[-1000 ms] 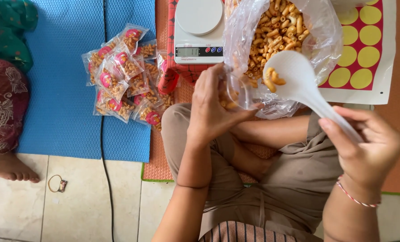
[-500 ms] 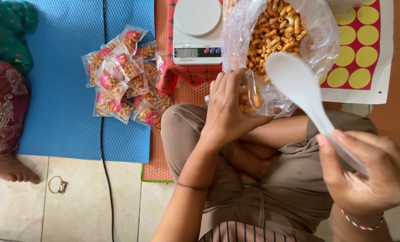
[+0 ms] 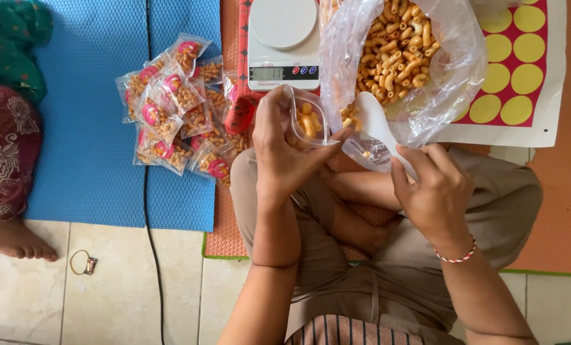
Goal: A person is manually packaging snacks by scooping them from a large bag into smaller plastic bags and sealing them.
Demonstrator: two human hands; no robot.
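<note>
My left hand point(image 3: 279, 160) has its grip closed round a small clear pouch point(image 3: 308, 121), thumb and fingers pinching it so the mouth stays open, and a few orange-yellow macaroni snacks already sit inside it. My right hand point(image 3: 434, 191) is wrapped shut on the handle of a white plastic scoop point(image 3: 376, 124), whose bowl is tipped at the pouch's mouth, just at 3 o'clock from it. Behind the scoop, toward 12 to 1 o'clock, the big clear bag point(image 3: 452, 70) lies open and well heaped with the same snacks, so by my reckoning there is plenty left to portion out. At 11 o'clock from my left hand stands the white kitchen scale point(image 3: 283, 45), its round pan bare; this pouch has not been set on it yet and looks only partly filled. Further out at 9 to 10 o'clock a heap of filled pouches with pink round stickers point(image 3: 173, 108) rests on the blue mat point(image 3: 87, 128), which I take as the finished share. A sheet of yellow round stickers point(image 3: 519, 70) lies at 2 o'clock, beside the big bag. Another person's foot point(image 3: 14, 239) shows on the tiled floor at far 9 o'clock
</note>
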